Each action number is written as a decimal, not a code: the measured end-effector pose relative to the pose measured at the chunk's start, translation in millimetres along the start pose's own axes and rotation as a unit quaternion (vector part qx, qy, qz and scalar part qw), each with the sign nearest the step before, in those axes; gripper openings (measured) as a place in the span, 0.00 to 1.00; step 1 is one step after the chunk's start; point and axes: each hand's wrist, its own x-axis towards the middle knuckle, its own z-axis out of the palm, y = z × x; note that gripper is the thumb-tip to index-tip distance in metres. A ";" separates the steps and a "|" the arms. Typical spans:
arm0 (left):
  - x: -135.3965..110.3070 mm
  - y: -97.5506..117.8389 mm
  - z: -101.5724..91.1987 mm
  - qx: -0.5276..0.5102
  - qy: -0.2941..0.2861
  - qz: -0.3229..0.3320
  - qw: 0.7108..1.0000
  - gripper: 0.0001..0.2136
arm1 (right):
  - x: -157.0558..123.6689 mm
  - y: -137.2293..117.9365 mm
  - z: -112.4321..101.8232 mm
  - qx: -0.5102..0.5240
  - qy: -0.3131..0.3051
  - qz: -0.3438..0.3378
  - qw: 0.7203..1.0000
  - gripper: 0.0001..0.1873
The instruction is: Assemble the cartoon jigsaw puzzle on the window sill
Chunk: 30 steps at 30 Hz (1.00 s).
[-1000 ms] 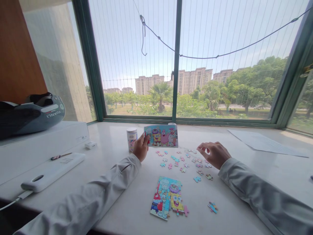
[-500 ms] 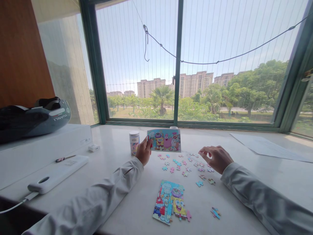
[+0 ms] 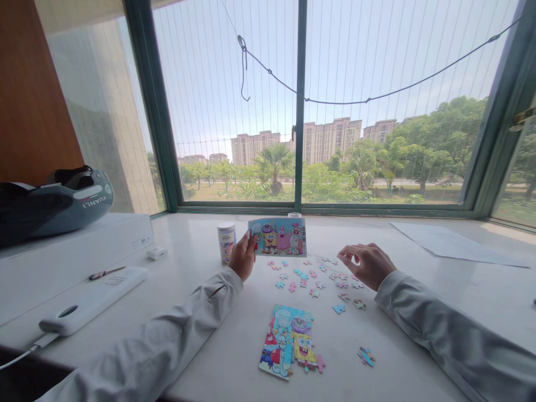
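Observation:
My left hand is closed on the left end of a picture card with several cartoon characters, held upright above the table. My right hand hovers at the right edge of the loose puzzle pieces. Its fingers are curled, thumb and forefinger bent into a loop; whether anything small is between the tips, I cannot make out. In front lies a partly joined jigsaw puzzle, showing a yellow sponge character at its ragged right side. A few joined pieces lie apart to its right.
A printed jar stands behind my left hand, and another lid shows behind the card. To the left are a white power bank with a cable, a small tool, an adapter and a headset on a box. Paper sheets lie right.
The whole view has shifted slightly, so everything sits a little further left and up. Both hands keep nearly the same pose, and the card stays in my left hand.

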 end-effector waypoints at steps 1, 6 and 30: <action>-0.1 0.1 -0.3 0.003 0.002 0.000 1.000 0.20 | 0.0 -0.2 -0.3 0.001 0.000 0.001 1.000 0.13; -0.2 -0.2 -0.7 0.002 0.008 0.002 1.000 0.19 | 0.3 -0.9 -0.9 0.003 -0.003 0.003 1.000 0.14; -0.1 6.3 -2.2 0.061 0.003 0.013 0.998 0.19 | 1.1 2.9 0.0 0.000 -0.005 0.002 1.000 0.12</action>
